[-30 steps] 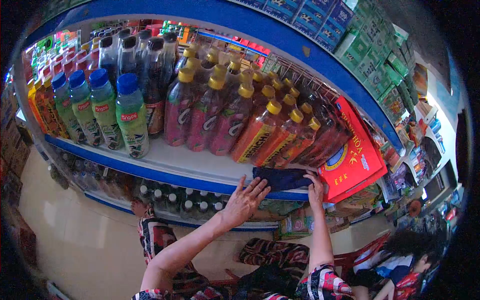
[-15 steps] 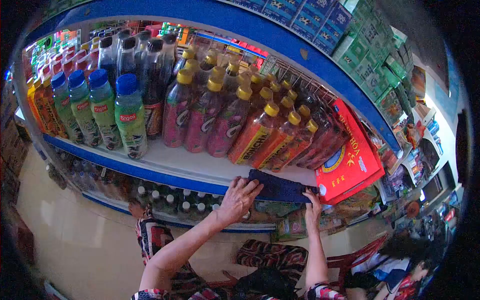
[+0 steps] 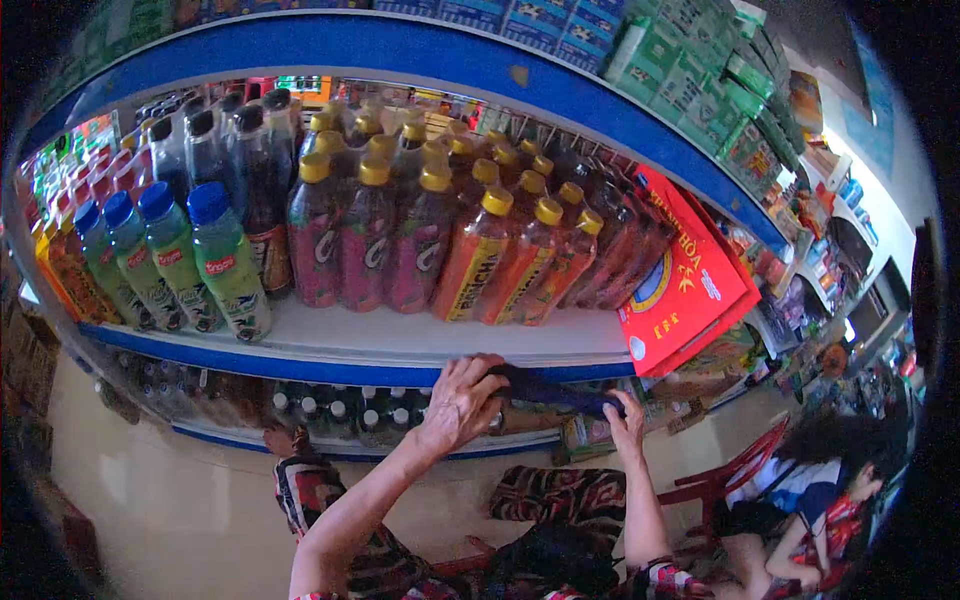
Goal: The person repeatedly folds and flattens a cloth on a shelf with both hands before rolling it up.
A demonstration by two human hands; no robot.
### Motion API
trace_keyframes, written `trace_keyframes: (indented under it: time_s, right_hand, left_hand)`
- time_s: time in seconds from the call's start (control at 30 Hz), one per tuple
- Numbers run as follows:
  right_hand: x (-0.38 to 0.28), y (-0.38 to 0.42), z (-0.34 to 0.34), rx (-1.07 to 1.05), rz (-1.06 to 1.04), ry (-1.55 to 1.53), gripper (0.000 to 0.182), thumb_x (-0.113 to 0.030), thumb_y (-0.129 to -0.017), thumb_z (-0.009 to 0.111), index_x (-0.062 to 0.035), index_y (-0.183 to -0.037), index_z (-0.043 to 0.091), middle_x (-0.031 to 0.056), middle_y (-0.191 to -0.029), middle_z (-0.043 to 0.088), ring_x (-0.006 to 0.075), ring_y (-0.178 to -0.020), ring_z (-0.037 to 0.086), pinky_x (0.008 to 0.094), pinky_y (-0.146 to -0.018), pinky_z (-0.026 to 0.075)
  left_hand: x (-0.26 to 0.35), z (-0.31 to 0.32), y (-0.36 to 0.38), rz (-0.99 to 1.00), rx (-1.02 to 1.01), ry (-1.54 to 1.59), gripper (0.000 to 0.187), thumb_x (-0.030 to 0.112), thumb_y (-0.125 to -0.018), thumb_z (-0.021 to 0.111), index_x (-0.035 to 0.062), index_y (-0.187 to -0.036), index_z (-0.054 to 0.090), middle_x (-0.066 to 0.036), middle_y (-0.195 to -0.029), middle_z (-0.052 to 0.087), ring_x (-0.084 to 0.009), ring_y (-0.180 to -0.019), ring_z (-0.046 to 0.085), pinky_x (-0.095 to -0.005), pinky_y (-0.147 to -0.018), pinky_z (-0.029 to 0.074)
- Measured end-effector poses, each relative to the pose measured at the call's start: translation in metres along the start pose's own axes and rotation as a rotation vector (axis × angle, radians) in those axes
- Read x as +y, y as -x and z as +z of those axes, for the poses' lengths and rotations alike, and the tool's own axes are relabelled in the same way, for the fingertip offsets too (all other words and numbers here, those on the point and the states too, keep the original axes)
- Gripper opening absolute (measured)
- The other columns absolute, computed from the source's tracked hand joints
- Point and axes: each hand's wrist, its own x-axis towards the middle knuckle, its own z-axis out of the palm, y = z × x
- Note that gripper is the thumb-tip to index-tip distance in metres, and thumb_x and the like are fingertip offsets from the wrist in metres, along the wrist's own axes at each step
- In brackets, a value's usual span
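Note:
A dark blue cloth [image 3: 555, 391] stretches between my two hands, just in front of the blue front edge of the drinks shelf [image 3: 340, 372]. My left hand [image 3: 460, 402] has its fingers curled over the cloth's left end. At the other end, my right hand [image 3: 627, 424] pinches the cloth between thumb and fingers. Behind the cloth lies a bare strip of the white shelf board [image 3: 400, 335]. Bottles with yellow caps, such as a pink-labelled bottle [image 3: 420, 245] and an orange-labelled bottle [image 3: 473, 258], stand upright behind that strip.
Green bottles with blue caps [image 3: 230, 265] stand at the shelf's left. A red bag [image 3: 690, 290] leans at its right end. White-capped bottles [image 3: 370, 410] fill the lower shelf. A red chair [image 3: 735, 470] and a seated person [image 3: 815, 530] are at the lower right.
Both hands have drawn the cloth off the shelf's top surface, down and toward me, to its front edge. The camera view has shifted slightly.

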Motion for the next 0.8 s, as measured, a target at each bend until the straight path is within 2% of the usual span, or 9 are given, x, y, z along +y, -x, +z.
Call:
trace_keyframes:
  time_s: [0.03, 0.13, 0.17, 0.27, 0.3, 0.4, 0.5, 0.7, 0.8]
  right_hand:
    - [0.019, 0.000, 0.000, -0.039, 0.112, -0.094, 0.029, -0.014, -0.080, 0.066, 0.0024, -0.104, 0.063, 0.0090, -0.099, 0.065, 0.0162, -0.094, 0.059, 0.0307, -0.086, 0.044]
    - [0.008, 0.005, 0.003, -0.036, 0.389, -0.406, 0.030, -0.012, -0.077, 0.069, 0.0005, -0.104, 0.063, 0.0053, -0.099, 0.065, 0.0129, -0.092, 0.057, 0.0292, -0.082, 0.045]
    - [0.019, 0.004, 0.004, -0.065, 0.494, -0.513, 0.031, -0.011, -0.076, 0.070, -0.0058, -0.106, 0.063, 0.0033, -0.097, 0.065, 0.0143, -0.092, 0.058, 0.0296, -0.081, 0.045]
    - [0.033, 0.006, 0.011, 0.000, 0.842, -0.795, 0.035, -0.010, -0.074, 0.073, -0.0114, -0.108, 0.062, 0.0033, -0.099, 0.064, 0.0189, -0.097, 0.059, 0.0376, -0.084, 0.047]
    - [0.012, 0.005, 0.008, 0.074, 1.027, -0.815, 0.038, -0.009, -0.073, 0.074, -0.0138, -0.108, 0.062, 0.0037, -0.101, 0.064, 0.0220, -0.100, 0.059, 0.0424, -0.087, 0.047]
    - [0.038, 0.010, 0.023, 0.084, 0.975, -1.264, 0.044, -0.005, -0.070, 0.076, -0.0143, -0.109, 0.061, 0.0062, -0.105, 0.063, 0.0273, -0.104, 0.057, 0.0506, -0.093, 0.046]
    - [0.068, 0.006, 0.037, 0.146, 0.964, -1.362, 0.043, -0.004, -0.070, 0.075, -0.0104, -0.110, 0.060, 0.0095, -0.109, 0.063, 0.0334, -0.108, 0.056, 0.0566, -0.096, 0.043]
    - [0.071, -0.015, 0.066, 0.366, 1.100, -1.467, 0.036, -0.006, -0.075, 0.073, -0.0081, -0.109, 0.060, 0.0117, -0.110, 0.063, 0.0331, -0.103, 0.058, 0.0558, -0.093, 0.045]
    - [0.061, -0.036, 0.074, 0.516, 1.153, -1.402, 0.023, -0.014, -0.083, 0.066, -0.0095, -0.105, 0.061, 0.0114, -0.105, 0.065, 0.0295, -0.096, 0.061, 0.0533, -0.090, 0.048]
  left_hand:
    - [-0.001, 0.002, 0.003, 0.021, 0.039, 0.098, 0.025, 0.014, -0.079, 0.062, 0.0067, -0.103, 0.061, -0.012, -0.104, 0.061, -0.0298, -0.095, 0.057, -0.0411, -0.079, 0.043]
    - [0.014, 0.000, 0.015, -0.512, -0.168, 0.437, 0.028, 0.022, -0.085, 0.060, 0.0023, -0.105, 0.059, -0.018, -0.093, 0.064, -0.0386, -0.085, 0.059, -0.0401, -0.079, 0.046]
    - [0.013, 0.002, 0.020, -0.601, -0.197, 0.378, 0.033, 0.027, -0.089, 0.058, 0.0017, -0.111, 0.058, -0.019, -0.081, 0.065, -0.0366, -0.078, 0.062, -0.0392, -0.075, 0.048]
    - [-0.012, 0.034, 0.048, -0.798, -0.137, 0.638, 0.044, 0.031, -0.089, 0.060, 0.0027, -0.123, 0.054, -0.018, -0.104, 0.066, -0.0285, -0.094, 0.062, -0.0359, -0.082, 0.046]
    - [-0.001, 0.037, 0.053, -1.143, -0.014, 0.762, 0.055, 0.035, -0.089, 0.062, 0.0045, -0.133, 0.048, -0.013, -0.125, 0.057, -0.0240, -0.110, 0.054, -0.0338, -0.091, 0.042]
    - [-0.003, 0.039, 0.046, -1.533, 0.044, 0.952, 0.059, 0.037, -0.088, 0.064, 0.0037, -0.133, 0.047, -0.008, -0.134, 0.049, -0.0257, -0.119, 0.048, -0.0338, -0.097, 0.037]
    - [-0.071, 0.093, 0.095, -1.442, 0.187, 1.225, 0.050, 0.034, -0.088, 0.064, 0.0051, -0.127, 0.052, -0.007, -0.126, 0.055, -0.0235, -0.112, 0.053, -0.0365, -0.094, 0.040]
    - [-0.065, 0.081, 0.074, -1.298, 0.299, 1.557, 0.036, 0.021, -0.090, 0.062, 0.0083, -0.122, 0.055, -0.005, -0.114, 0.061, -0.0226, -0.100, 0.058, -0.0415, -0.089, 0.046]
    - [-0.048, 0.068, 0.054, -1.147, 0.272, 1.630, 0.036, 0.026, -0.089, 0.061, 0.0092, -0.121, 0.054, -0.005, -0.119, 0.059, -0.0233, -0.109, 0.056, -0.0393, -0.095, 0.045]
